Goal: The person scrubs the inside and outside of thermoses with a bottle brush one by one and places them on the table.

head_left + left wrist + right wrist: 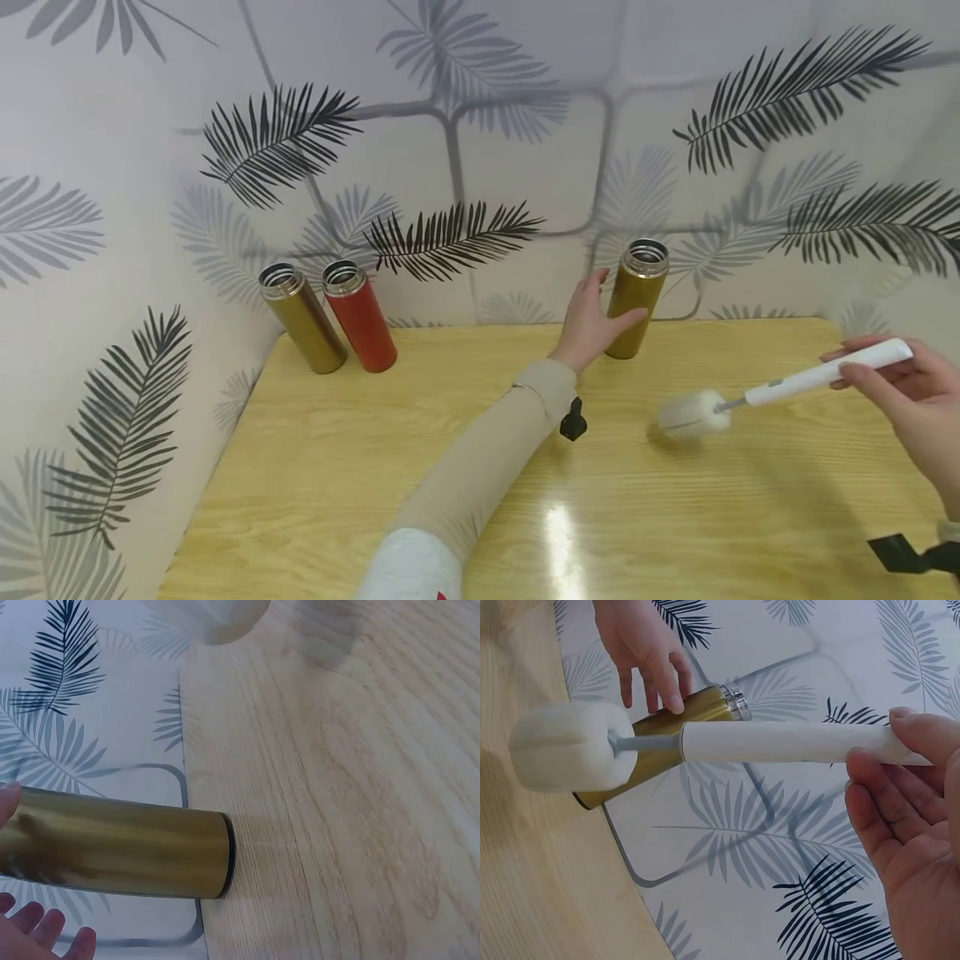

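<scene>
The left hand [592, 321] reaches an upright, lidless gold metal flask [636, 298] standing at the far edge of the wooden tabletop [525, 500]; its fingers are spread, the thumb just touching the flask's side, not yet wrapped around it. The right hand [911, 392] pinches the white handle of a sponge-tipped bottle brush [787, 387], its foam head hovering between both hands. This looks like the flask pick-up; next, closing the fingers firmly round it.

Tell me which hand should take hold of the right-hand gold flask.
Left. The left hand is already open at the gold flask, fingers touching it; the right hand is occupied holding the brush.
</scene>
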`<state>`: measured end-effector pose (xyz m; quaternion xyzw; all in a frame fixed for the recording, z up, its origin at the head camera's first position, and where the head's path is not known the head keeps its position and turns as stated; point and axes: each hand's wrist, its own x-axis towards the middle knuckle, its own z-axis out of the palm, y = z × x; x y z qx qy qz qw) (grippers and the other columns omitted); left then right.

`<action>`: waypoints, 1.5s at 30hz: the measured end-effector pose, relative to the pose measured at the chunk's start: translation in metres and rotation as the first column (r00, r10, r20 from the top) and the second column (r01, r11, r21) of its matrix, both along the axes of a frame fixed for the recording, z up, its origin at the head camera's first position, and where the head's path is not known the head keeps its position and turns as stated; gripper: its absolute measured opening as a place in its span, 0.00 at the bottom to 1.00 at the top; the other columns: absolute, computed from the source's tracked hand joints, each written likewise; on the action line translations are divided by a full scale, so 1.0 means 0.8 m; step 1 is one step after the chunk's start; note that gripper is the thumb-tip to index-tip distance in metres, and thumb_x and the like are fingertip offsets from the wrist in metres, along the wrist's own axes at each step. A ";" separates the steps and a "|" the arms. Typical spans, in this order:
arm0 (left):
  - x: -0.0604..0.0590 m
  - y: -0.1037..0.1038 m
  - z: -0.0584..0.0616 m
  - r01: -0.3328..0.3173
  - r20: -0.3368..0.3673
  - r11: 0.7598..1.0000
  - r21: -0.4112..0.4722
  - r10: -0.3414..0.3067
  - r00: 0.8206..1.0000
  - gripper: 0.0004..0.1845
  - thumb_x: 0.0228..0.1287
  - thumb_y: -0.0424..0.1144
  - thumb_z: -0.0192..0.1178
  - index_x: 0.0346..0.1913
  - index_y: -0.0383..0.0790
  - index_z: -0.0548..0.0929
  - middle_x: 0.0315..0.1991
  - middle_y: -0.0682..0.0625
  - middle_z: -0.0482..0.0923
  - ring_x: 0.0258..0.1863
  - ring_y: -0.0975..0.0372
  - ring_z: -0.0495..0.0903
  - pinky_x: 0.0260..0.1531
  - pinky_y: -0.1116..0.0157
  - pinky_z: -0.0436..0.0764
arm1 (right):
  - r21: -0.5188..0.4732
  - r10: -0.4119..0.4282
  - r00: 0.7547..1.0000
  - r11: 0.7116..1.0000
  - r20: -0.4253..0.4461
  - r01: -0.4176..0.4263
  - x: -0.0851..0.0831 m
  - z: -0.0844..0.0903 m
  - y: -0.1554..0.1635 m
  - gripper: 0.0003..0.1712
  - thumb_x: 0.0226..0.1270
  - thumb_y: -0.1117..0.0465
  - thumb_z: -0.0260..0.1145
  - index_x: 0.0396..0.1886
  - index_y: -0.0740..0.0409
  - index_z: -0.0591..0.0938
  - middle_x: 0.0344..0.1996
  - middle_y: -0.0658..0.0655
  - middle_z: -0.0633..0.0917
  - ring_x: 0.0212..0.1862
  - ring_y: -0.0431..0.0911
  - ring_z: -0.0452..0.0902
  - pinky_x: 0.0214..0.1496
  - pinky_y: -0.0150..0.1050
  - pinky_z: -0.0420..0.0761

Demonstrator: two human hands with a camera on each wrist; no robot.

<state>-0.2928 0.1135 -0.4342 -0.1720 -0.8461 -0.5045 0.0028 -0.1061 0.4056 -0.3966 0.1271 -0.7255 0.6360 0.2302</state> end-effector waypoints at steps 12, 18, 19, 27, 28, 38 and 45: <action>-0.012 0.000 -0.006 0.020 0.066 0.999 0.047 -0.023 0.998 0.48 0.63 0.48 0.76 0.80 0.43 0.60 0.75 0.45 0.66 0.73 0.55 0.68 0.71 0.59 0.71 | 0.307 -0.230 0.970 0.931 0.074 0.197 0.007 0.002 -0.011 0.16 0.74 0.77 0.61 0.57 0.67 0.82 0.45 0.35 0.87 0.38 0.29 0.84 0.43 0.18 0.79; -0.016 0.013 -0.002 0.037 -0.007 0.997 0.070 -0.037 0.999 0.45 0.61 0.45 0.77 0.76 0.40 0.64 0.69 0.42 0.71 0.68 0.56 0.74 0.66 0.65 0.74 | 0.309 -0.274 0.960 0.919 0.051 0.246 0.007 0.008 -0.015 0.16 0.73 0.78 0.62 0.57 0.68 0.82 0.44 0.32 0.87 0.38 0.28 0.82 0.45 0.17 0.77; -0.017 0.015 -0.001 0.031 -0.013 0.998 0.062 -0.031 0.999 0.45 0.62 0.46 0.77 0.76 0.41 0.64 0.68 0.42 0.71 0.67 0.56 0.74 0.66 0.65 0.74 | 0.315 -0.284 0.958 0.914 0.049 0.255 0.007 0.009 -0.016 0.16 0.73 0.78 0.62 0.57 0.69 0.82 0.44 0.32 0.87 0.39 0.28 0.82 0.46 0.17 0.77; -0.016 0.025 -0.005 -0.029 -0.038 0.997 0.073 0.031 0.999 0.41 0.64 0.43 0.75 0.74 0.43 0.65 0.67 0.44 0.73 0.66 0.56 0.76 0.65 0.62 0.76 | 0.360 -0.276 0.959 0.902 0.059 0.238 0.006 0.010 -0.021 0.15 0.74 0.75 0.63 0.58 0.71 0.82 0.45 0.33 0.87 0.44 0.27 0.84 0.50 0.17 0.77; -0.014 0.023 -0.005 -0.030 -0.035 0.995 0.094 0.034 0.999 0.40 0.64 0.42 0.76 0.74 0.43 0.66 0.67 0.45 0.74 0.66 0.56 0.76 0.65 0.62 0.76 | 0.361 -0.268 0.962 0.904 0.060 0.229 0.006 0.009 -0.021 0.15 0.74 0.75 0.63 0.58 0.72 0.81 0.45 0.34 0.87 0.44 0.27 0.84 0.50 0.17 0.77; 0.005 -0.016 0.008 0.042 -0.073 0.986 0.160 -0.031 0.997 0.39 0.61 0.39 0.77 0.73 0.41 0.69 0.65 0.45 0.77 0.65 0.56 0.77 0.62 0.66 0.77 | 0.220 -0.118 0.992 0.970 0.049 0.105 0.005 0.012 -0.026 0.15 0.73 0.80 0.59 0.57 0.75 0.80 0.45 0.43 0.89 0.44 0.32 0.87 0.45 0.23 0.83; 0.033 -0.061 0.014 0.094 -0.049 0.982 0.166 -0.088 0.995 0.40 0.61 0.41 0.77 0.74 0.43 0.69 0.64 0.48 0.77 0.61 0.58 0.77 0.60 0.63 0.79 | 0.335 -0.204 0.977 0.926 0.062 0.172 0.009 0.021 -0.027 0.16 0.75 0.76 0.60 0.59 0.72 0.79 0.46 0.39 0.87 0.45 0.30 0.86 0.45 0.23 0.83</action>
